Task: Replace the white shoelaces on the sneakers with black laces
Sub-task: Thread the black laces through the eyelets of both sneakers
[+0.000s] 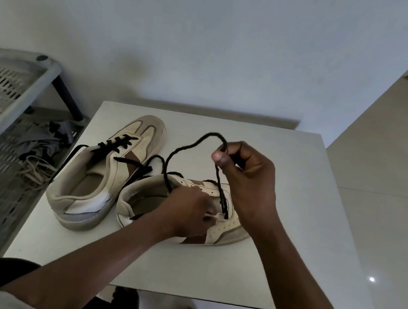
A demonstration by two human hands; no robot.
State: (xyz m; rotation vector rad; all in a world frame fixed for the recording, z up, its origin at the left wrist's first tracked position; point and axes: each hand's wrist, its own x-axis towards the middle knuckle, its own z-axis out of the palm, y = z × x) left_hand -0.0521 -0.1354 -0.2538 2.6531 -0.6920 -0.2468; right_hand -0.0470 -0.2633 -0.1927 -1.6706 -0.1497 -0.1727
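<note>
Far left: grey slatted rack, dark cloth on lower shelf, pale old laces tangled just beside it. Next, white worktop carrying both shoes. Laced sneaker on left of worktop, heel toward camera, threaded black lace crossed through eyelets, ends trailing loose. Second sneaker just to its right, lying toe to the right, partly covered by both hands. Left hand down on second sneaker at eyelet area, fingers curled, gripping upper; exact pinch point hidden. Loose black lace rising from behind left hand, arching up in a big loop. Right hand raised above the shoe, pinching loose black lace between thumb and fingers, one strand dropping taut to an eyelet near toe. Hands apart, not touching. Pale floor far right.
</note>
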